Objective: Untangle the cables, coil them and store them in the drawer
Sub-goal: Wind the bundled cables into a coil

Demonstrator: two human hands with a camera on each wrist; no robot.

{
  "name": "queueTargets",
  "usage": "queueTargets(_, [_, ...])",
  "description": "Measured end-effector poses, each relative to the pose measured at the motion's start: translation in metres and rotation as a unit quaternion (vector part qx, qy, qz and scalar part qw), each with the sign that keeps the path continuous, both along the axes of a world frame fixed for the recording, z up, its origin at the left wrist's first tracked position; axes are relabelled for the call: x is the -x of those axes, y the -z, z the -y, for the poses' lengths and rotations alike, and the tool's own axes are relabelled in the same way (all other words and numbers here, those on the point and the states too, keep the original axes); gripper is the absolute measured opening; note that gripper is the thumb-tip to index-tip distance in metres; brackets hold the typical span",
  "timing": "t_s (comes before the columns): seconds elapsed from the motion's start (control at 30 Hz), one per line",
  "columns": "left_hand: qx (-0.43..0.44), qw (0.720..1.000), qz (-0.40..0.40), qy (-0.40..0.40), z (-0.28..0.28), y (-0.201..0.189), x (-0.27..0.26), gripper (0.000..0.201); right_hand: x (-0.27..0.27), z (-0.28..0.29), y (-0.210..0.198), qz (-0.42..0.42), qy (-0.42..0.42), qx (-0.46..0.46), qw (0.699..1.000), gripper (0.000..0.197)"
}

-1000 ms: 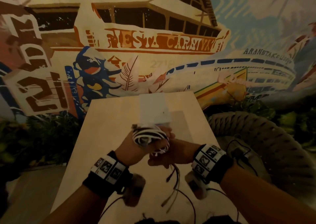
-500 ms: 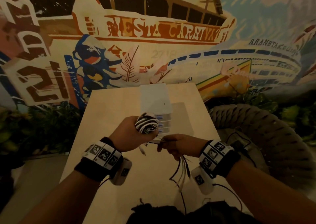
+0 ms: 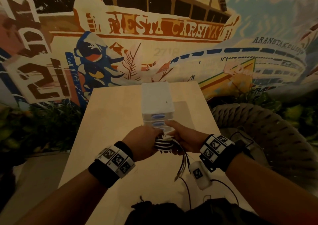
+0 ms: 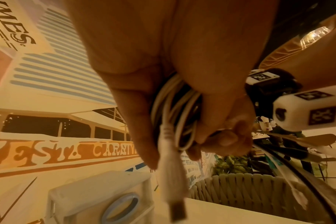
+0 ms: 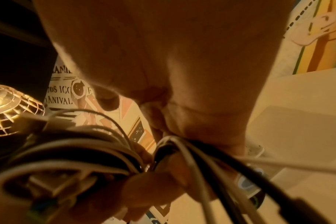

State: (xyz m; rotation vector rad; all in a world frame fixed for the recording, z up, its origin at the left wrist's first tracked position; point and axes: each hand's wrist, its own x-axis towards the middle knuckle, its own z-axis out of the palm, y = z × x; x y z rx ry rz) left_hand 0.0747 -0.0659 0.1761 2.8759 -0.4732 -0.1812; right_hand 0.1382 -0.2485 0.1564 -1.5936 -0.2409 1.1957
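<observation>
My left hand point(image 3: 142, 143) grips a coil of white and black cables point(image 3: 162, 144) just in front of the small white drawer unit point(image 3: 157, 102), whose drawers have blue oval handles. In the left wrist view the coil point(image 4: 175, 109) sits in my curled fingers, and a white plug end point(image 4: 171, 171) hangs down from it. My right hand point(image 3: 185, 138) holds the loose cable ends point(image 3: 183, 162), which dangle toward the table. In the right wrist view the loose cable ends point(image 5: 211, 163) run under my palm beside the coil point(image 5: 67, 151).
The drawer unit stands on a light wooden table point(image 3: 110, 125) against a painted mural wall. A woven rope chair point(image 3: 268, 135) is at the right, plants at the left. A dark cloth point(image 3: 172, 212) lies at the table's near edge.
Both hands have moved forward toward the drawer unit and come together again. The coil is lower in my left hand, and my right hand has closed up against it.
</observation>
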Motion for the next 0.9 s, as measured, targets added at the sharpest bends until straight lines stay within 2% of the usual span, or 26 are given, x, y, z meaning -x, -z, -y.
queueTargets(0.13, [-0.020,0.999,0.021,-0.020,0.001,0.008,-0.002,0.059,-0.003,0.000,-0.013,0.030,-0.014,-0.005,0.999,0.070])
queueTargets(0.17, [-0.030,0.999,0.023,-0.023,0.002,0.009,-0.002,0.062,-0.003,-0.001,-0.014,0.045,-0.022,0.004,0.999,0.069])
queueTargets(0.27, [-0.043,0.998,0.020,-0.031,0.005,0.013,-0.003,0.044,-0.005,-0.006,-0.013,0.101,-0.064,0.046,0.992,0.046])
queueTargets(0.37, [-0.083,0.996,-0.011,-0.032,0.011,0.019,-0.004,0.028,-0.005,-0.011,-0.017,0.179,-0.155,0.107,0.966,0.020])
queueTargets(0.47, [-0.088,0.995,-0.020,-0.044,0.018,0.027,-0.005,0.031,-0.002,-0.019,-0.015,0.215,-0.204,0.176,0.939,0.018])
queueTargets(0.53, [-0.107,0.993,-0.033,-0.044,0.021,0.031,-0.006,0.023,0.000,-0.027,-0.011,0.238,-0.232,0.220,0.917,0.019])
queueTargets(0.63, [-0.150,0.986,-0.060,-0.031,0.024,0.033,-0.006,0.017,0.007,-0.038,0.000,0.282,-0.220,0.275,0.892,0.017])
queueTargets(0.8, [-0.183,0.979,-0.081,-0.023,0.019,0.037,-0.003,0.016,0.015,-0.040,0.013,0.285,-0.201,0.274,0.896,0.019])
queueTargets(0.9, [-0.123,0.991,-0.054,-0.021,0.013,0.029,-0.001,0.019,0.014,-0.033,0.012,0.274,-0.180,0.239,0.914,0.011])
